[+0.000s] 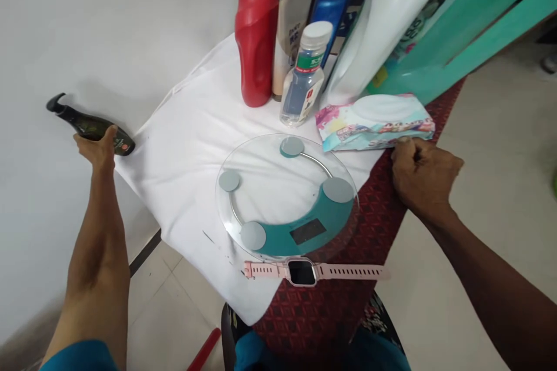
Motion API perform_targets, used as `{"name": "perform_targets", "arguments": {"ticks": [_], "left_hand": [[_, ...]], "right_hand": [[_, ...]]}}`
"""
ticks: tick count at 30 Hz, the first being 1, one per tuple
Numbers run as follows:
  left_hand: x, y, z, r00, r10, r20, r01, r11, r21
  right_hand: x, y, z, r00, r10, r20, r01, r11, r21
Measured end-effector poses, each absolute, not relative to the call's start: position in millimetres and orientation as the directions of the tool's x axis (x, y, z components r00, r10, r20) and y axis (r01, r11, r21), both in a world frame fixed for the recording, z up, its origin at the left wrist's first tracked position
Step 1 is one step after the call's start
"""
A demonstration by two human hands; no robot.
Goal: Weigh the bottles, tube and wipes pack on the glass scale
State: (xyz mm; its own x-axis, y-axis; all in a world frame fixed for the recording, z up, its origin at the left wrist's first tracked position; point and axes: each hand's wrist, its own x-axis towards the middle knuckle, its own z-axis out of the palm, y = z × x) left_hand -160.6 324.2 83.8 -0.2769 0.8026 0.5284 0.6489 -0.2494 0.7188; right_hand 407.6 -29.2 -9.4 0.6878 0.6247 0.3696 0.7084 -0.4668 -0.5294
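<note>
My left hand (98,145) is wrapped round a dark pump bottle (82,123), which is tilted sideways at the left, by the white wall. My right hand (424,174) is a closed fist at the table's right edge. Its thumb side meets the lower edge of a pack of wet wipes (378,119), and nothing shows inside the fist. Between my hands lies a round glass bathroom scale (278,232) with a teal panel and grey foot pads. In front of it a pink smartwatch (301,272) is stretched out flat.
A red bottle (256,40), a beige tube (287,29), a blue bottle (333,0), a small clear bottle (300,90), a white bottle (383,11) and a large green container (470,23) stand at the back. White cloth (183,145) partly covers the dark red patterned tabletop (313,313).
</note>
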Motion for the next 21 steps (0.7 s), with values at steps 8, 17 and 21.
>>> {"name": "perform_targets", "arguments": {"ticks": [8, 17, 21], "left_hand": [[-107, 253, 102, -0.237, 0.718, 0.655, 0.549, -0.457, 0.7], [27, 77, 118, 0.156, 0.829, 0.538, 0.328, -0.557, 0.763], [64, 26, 107, 0.255, 0.834, 0.489, 0.346, -0.551, 0.759]], "right_hand": [[403, -25, 0, 0.738, 0.609, 0.29, 0.65, -0.525, -0.549], [399, -29, 2, 0.748, 0.609, 0.264, 0.623, -0.507, -0.595], [404, -31, -8, 0.713, 0.636, 0.295, 0.653, -0.448, -0.61]]}}
